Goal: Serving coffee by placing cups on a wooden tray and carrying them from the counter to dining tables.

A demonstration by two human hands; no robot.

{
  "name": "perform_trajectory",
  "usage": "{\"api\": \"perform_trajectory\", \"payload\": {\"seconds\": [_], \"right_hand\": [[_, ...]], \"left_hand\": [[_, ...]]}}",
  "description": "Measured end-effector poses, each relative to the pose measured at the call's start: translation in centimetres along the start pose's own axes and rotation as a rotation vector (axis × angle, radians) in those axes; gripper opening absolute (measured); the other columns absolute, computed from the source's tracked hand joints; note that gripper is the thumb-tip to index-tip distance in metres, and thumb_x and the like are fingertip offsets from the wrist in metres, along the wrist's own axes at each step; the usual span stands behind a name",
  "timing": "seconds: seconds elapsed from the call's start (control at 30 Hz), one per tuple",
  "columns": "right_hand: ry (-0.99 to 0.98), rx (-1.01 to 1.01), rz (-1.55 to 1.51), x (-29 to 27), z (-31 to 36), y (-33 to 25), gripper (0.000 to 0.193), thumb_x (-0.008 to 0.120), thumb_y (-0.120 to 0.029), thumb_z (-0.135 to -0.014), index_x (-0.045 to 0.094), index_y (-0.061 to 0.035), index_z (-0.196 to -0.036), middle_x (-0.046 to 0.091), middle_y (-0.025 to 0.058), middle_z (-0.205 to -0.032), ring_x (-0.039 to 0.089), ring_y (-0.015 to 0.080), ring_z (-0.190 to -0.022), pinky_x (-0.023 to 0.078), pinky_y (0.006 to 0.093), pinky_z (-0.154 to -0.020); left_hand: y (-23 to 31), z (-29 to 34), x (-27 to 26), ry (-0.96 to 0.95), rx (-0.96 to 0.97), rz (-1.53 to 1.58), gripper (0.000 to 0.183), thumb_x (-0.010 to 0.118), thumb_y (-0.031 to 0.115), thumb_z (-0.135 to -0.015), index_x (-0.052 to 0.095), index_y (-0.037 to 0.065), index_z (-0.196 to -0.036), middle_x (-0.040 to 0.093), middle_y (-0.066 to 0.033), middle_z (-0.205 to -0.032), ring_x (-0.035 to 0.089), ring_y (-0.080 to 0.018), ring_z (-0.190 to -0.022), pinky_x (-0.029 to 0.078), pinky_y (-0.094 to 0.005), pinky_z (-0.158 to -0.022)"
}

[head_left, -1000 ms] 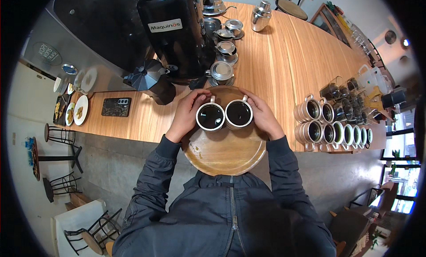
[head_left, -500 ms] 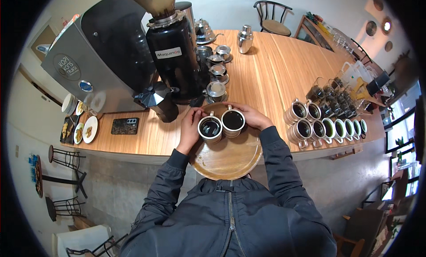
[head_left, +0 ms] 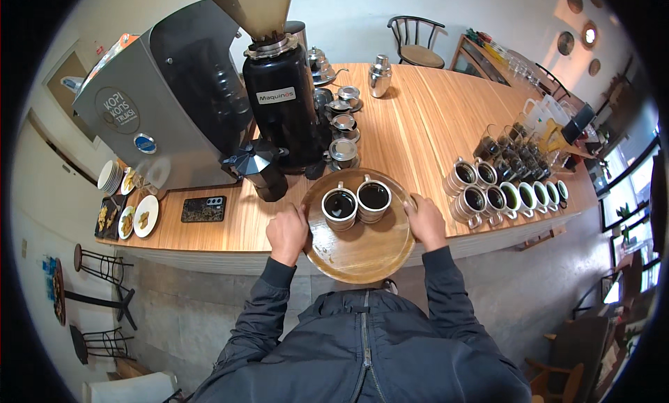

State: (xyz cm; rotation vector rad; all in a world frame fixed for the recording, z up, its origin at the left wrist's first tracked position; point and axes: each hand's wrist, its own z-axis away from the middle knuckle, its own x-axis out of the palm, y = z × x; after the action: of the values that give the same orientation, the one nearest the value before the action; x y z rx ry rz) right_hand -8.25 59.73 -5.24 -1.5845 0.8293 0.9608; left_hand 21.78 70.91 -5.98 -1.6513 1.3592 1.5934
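Observation:
A round wooden tray (head_left: pixel 369 257) lies between my hands, its near part reaching past the counter's front edge. My left hand (head_left: pixel 287 234) grips its left rim, and my right hand (head_left: pixel 426 223) grips the right rim; the fingers are partly hidden under it. Side by side on the tray stand two striped cups of dark coffee: the left cup (head_left: pixel 341 222) and the right cup (head_left: pixel 374 206). Both are upright, handles pointing away from me, and neither hand touches them.
Rows of filled cups (head_left: pixel 475 201) and several dark glasses (head_left: pixel 512 152) stand at the right. Beyond the tray are metal drip filters (head_left: pixel 343 151), a black grinder (head_left: pixel 282 117), a moka pot (head_left: pixel 259 172) and a shaker (head_left: pixel 380 77). A phone (head_left: pixel 203 208) and small plates (head_left: pixel 145 217) lie left.
Both hands have left the area around the cups and moved out to the tray's side rims. The cups stay on the tray. My view has shifted slightly.

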Motion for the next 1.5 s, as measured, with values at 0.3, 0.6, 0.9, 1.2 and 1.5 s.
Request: {"api": "perform_trajectory", "payload": {"seconds": [0.3,0.6,0.9,1.2,1.5], "right_hand": [[0.103,0.126,-0.169,1.0,6.2,0.1,0.031,0.055,-0.022,-0.098,0.061,-0.0046,-0.124,0.069,0.0262,-0.089,0.066,0.0461,-0.086,0.051,0.0538,-0.075],[0.192,0.221,-0.441,-1.1,12.1,3.7,0.030,0.058,-0.017,-0.097,0.064,-0.0019,-0.122,0.067,0.0274,-0.089,0.066,0.0462,-0.089,0.051,0.0487,-0.075],[0.309,0.300,-0.520,-4.8,19.6,12.7,0.031,0.058,-0.013,-0.096,0.064,0.0022,-0.123,0.067,0.0290,-0.095,0.067,0.0446,-0.091,0.053,0.0448,-0.077],[0.412,0.422,-0.479,-12.1,28.0,25.2,0.030,0.058,-0.012,-0.097,0.063,0.0003,-0.124,0.067,0.0287,-0.091,0.067,0.0440,-0.086,0.053,0.0462,-0.073],[0.599,0.672,-0.319,-19.6,35.2,38.5,0.032,0.059,-0.017,-0.098,0.064,0.0027,-0.123,0.068,0.0287,-0.095,0.068,0.0435,-0.090,0.054,0.0454,-0.077]], "left_hand": [[0.5,1.3,0.6,-0.019,0.090,0.213,0.029,0.056,0.028,-0.099,0.057,0.000,-0.090,0.065,-0.0286,-0.072,0.065,-0.0485,-0.070,0.049,-0.0564,-0.061],[3.2,5.1,0.3,-0.084,0.146,0.232,0.031,0.055,0.028,-0.100,0.056,0.000,-0.089,0.064,-0.0290,-0.070,0.064,-0.0502,-0.070,0.049,-0.0570,-0.061],[11.9,12.1,0.2,-0.125,0.235,0.326,0.031,0.055,0.027,-0.101,0.055,-0.001,-0.088,0.062,-0.0294,-0.072,0.060,-0.0519,-0.071,0.045,-0.0578,-0.060],[25.2,20.6,3.6,-0.205,0.378,0.409,0.029,0.057,0.025,-0.101,0.055,0.000,-0.087,0.062,-0.0274,-0.071,0.060,-0.0499,-0.069,0.045,-0.0559,-0.059],[43.3,25.5,8.9,-0.354,0.655,0.454,0.029,0.057,0.026,-0.101,0.054,0.000,-0.087,0.063,-0.0274,-0.072,0.062,-0.0490,-0.071,0.046,-0.0560,-0.060]]}}
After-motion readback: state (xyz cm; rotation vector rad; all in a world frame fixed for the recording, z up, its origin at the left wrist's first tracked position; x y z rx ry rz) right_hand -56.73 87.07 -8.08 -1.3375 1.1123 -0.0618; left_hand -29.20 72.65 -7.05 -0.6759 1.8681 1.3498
